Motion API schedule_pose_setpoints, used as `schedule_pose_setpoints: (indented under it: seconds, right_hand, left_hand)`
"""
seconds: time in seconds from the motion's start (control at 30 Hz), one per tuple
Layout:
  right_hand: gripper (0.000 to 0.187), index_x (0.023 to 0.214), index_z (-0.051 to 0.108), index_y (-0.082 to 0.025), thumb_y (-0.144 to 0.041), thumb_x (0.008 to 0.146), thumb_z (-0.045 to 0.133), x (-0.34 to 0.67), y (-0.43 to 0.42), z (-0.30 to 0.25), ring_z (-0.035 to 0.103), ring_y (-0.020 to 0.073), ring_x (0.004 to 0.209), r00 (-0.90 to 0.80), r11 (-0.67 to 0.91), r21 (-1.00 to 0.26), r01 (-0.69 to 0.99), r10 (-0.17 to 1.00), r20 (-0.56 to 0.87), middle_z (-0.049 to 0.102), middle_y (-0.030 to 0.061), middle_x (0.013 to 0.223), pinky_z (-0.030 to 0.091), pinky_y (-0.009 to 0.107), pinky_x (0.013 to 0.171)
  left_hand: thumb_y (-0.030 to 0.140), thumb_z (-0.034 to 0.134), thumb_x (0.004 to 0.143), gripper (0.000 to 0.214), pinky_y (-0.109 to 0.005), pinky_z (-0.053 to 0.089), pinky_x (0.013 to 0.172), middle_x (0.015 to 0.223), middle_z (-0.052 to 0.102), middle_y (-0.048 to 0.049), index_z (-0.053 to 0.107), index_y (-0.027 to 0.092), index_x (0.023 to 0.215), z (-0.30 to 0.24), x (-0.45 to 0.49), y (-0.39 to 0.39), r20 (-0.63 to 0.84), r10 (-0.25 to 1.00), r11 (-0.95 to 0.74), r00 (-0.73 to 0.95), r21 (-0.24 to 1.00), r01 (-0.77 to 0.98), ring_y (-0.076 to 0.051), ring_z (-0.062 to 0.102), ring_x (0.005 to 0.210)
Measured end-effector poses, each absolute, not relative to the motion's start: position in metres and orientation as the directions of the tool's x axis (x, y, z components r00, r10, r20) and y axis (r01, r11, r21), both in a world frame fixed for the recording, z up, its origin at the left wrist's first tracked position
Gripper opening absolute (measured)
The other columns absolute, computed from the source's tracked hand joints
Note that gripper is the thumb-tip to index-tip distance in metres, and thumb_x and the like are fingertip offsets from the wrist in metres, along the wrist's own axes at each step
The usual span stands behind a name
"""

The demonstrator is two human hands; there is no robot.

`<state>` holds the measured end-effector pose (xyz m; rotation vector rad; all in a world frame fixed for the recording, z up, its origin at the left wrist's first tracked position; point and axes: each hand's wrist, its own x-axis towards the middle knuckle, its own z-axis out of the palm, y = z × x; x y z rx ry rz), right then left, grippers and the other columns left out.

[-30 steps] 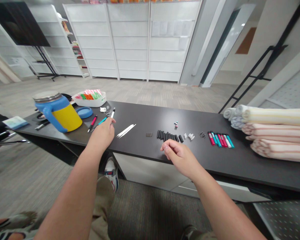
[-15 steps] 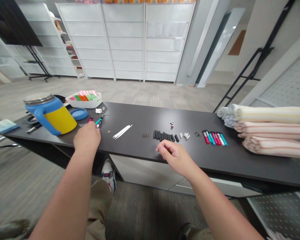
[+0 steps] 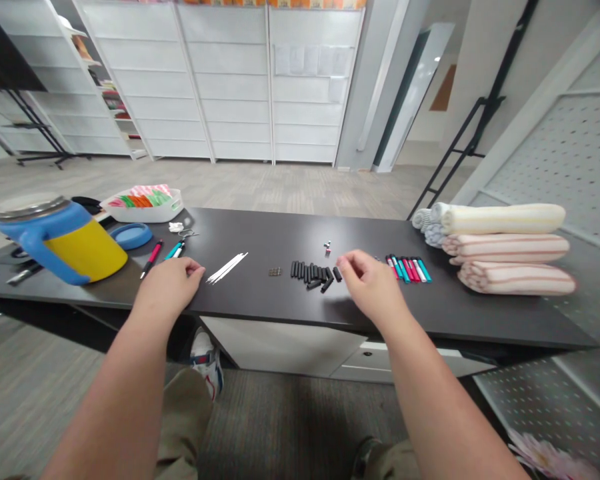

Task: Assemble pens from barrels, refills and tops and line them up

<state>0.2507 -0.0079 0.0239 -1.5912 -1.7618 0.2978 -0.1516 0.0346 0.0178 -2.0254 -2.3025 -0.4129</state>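
My left hand [image 3: 167, 287] rests knuckles-up on the black table [image 3: 260, 303] near its front edge, fingers curled with nothing visible in them. Just right of it lie thin white rods [image 3: 226, 268]; beyond it lie a teal pen [image 3: 174, 251] and a red pen [image 3: 151, 257]. My right hand [image 3: 373, 288] hovers at the right end of a row of short black caps [image 3: 313, 272], fingertips pinched together; what they pinch is hidden. Coloured pen barrels [image 3: 409, 269] lie right of that hand. A cluster of tiny dark parts [image 3: 275, 271] sits left of the caps.
A yellow jug with a blue handle [image 3: 63, 240] stands at the left, with a blue lid [image 3: 130, 235] and a white tray of coloured items [image 3: 143, 203] behind it. Rolled towels [image 3: 505, 247] are stacked at the right. A tiny part [image 3: 327, 247] lies behind the caps.
My left hand put down the pen by the other pens and drew back to the table's front edge. My right hand moved forward and right, past the black caps. The view shifted right.
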Motion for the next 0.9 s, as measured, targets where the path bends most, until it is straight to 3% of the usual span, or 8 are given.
schedule_pose_setpoints:
  seconds: [0.1,0.17,0.23,0.53,0.9]
  right_hand:
    - [0.029,0.101,0.074,-0.022,-0.045,0.097,0.056,0.290,0.001,0.035,0.070,0.0249,0.077,0.320,-0.144,-0.421,0.895,0.867,0.382,0.077,0.0084,0.084,0.045,0.033,0.071]
    - [0.029,0.100,0.076,-0.021,-0.042,0.095,0.058,0.311,0.004,0.036,0.072,0.0295,0.083,0.417,-0.340,-0.280,0.898,0.860,0.293,0.078,0.0141,0.088,0.048,0.036,0.074]
    - [0.030,0.101,0.078,-0.019,-0.039,0.093,0.057,0.326,0.004,0.033,0.074,0.0333,0.087,0.460,-0.431,-0.177,0.885,0.868,0.189,0.078,0.0194,0.091,0.050,0.040,0.076]
    - [0.035,0.095,0.081,-0.015,-0.043,0.088,0.060,0.336,0.008,0.019,0.075,0.0400,0.092,0.474,-0.468,-0.097,0.878,0.880,0.044,0.077,0.0245,0.096,0.054,0.046,0.077]
    - [0.043,0.091,0.080,-0.010,-0.048,0.088,0.059,0.337,0.008,0.018,0.075,0.0395,0.085,0.471,-0.467,-0.068,0.882,0.877,0.091,0.076,0.0255,0.089,0.052,0.044,0.073]
  left_hand:
    - [0.049,0.057,0.088,0.034,-0.038,0.052,0.071,0.093,0.081,-0.0116,0.080,0.025,0.087,0.017,-0.149,0.036,0.188,0.973,0.100,-0.135,0.184,0.978,-0.034,0.073,0.089]
    - [0.051,0.057,0.087,0.036,-0.038,0.051,0.071,0.094,0.081,-0.0113,0.081,0.025,0.088,0.018,-0.147,0.035,0.168,0.976,0.108,-0.141,0.193,0.975,-0.034,0.073,0.089]
    - [0.053,0.057,0.087,0.037,-0.039,0.050,0.070,0.092,0.081,-0.0113,0.081,0.025,0.088,0.020,-0.144,0.035,0.140,0.978,0.129,-0.157,0.191,0.973,-0.034,0.073,0.087]
    - [0.052,0.058,0.086,0.034,-0.036,0.047,0.069,0.094,0.082,-0.0088,0.079,0.025,0.086,0.025,-0.131,0.030,0.125,0.985,0.090,-0.123,0.238,0.967,-0.032,0.073,0.087]
    - [0.046,0.059,0.084,0.029,-0.034,0.047,0.069,0.087,0.080,-0.0089,0.078,0.024,0.084,0.027,-0.119,0.027,0.124,0.983,0.103,-0.136,0.237,0.966,-0.029,0.071,0.081]
